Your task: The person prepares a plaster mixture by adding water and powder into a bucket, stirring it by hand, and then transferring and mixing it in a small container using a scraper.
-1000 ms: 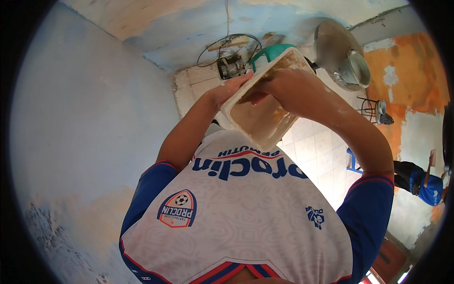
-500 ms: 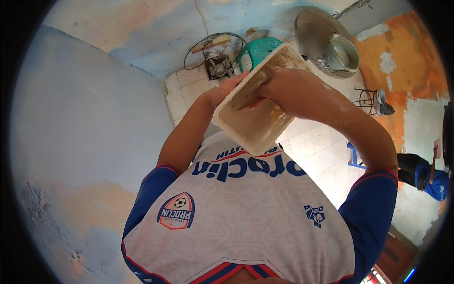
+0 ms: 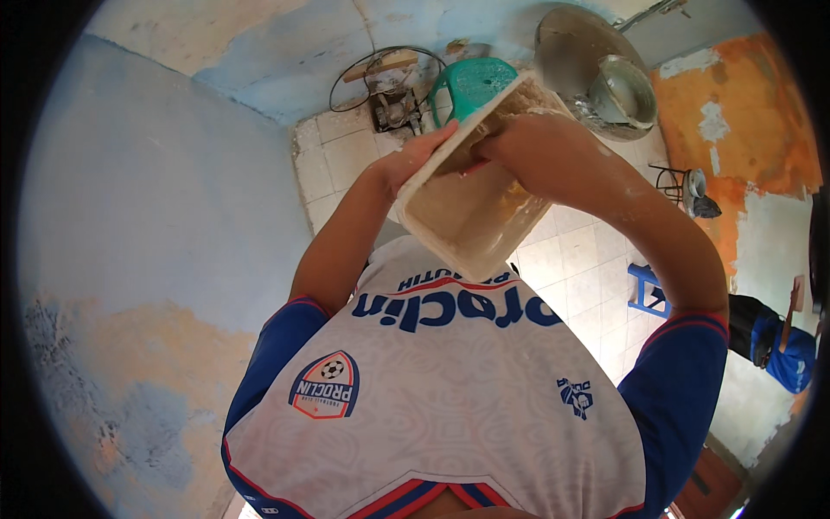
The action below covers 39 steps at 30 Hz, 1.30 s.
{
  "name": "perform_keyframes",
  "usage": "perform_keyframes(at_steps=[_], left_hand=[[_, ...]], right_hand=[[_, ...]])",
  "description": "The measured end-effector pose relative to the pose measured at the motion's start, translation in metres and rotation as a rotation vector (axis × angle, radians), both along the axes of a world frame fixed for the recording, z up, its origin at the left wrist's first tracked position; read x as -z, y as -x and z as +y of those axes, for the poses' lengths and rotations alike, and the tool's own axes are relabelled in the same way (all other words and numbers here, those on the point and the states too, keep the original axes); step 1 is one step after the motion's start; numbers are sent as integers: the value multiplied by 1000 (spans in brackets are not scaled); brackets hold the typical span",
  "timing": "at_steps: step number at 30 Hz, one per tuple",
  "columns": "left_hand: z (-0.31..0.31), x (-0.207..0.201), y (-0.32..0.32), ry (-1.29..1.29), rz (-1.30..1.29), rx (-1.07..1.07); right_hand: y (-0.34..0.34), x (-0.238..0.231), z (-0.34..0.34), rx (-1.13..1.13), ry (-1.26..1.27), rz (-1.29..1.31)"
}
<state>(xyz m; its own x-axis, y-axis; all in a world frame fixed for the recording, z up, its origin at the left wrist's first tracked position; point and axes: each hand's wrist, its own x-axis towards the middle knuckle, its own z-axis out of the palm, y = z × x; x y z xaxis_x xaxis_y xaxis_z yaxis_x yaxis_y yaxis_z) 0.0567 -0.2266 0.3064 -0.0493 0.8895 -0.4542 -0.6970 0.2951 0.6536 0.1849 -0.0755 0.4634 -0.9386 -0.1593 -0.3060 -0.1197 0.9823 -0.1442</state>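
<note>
Clasping one tub in front of the shirt with the left hand, closing the right hand on one red thing inside, slightly nearer the tub's far end than earlier. Seeing beyond the tub one green stool, partly blocked, and rightward one bucket, one blue stool.

1. Less of the red tool peeks from under the right hand than half a second ago!
2. The off-white tub has slid left across the shirt, covering different lettering.
3. Here's the view shifting: the grey bucket now sits further left and higher.
4. More green plastic stool seat emerges past the rim.
5. And the blue stool shows more, too!
</note>
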Motion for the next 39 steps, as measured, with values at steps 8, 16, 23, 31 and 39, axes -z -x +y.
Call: perform_keyframes(at_steps=[8,16,23,31,39], left_hand=[[6,4,-2,-51,-131,7],[6,4,-2,-20,77,26],[1,19,3,-78,-176,10],[5,-1,-8,-77,-137,6],[25,32,3,-106,-285,-1]], right_hand=[[-2,13,2,-32,22,-136],[0,1,4,40,-36,-88],[3,4,-8,31,48,-244],[-5,-5,1,74,-26,-113],[5,6,9,52,47,-181]])
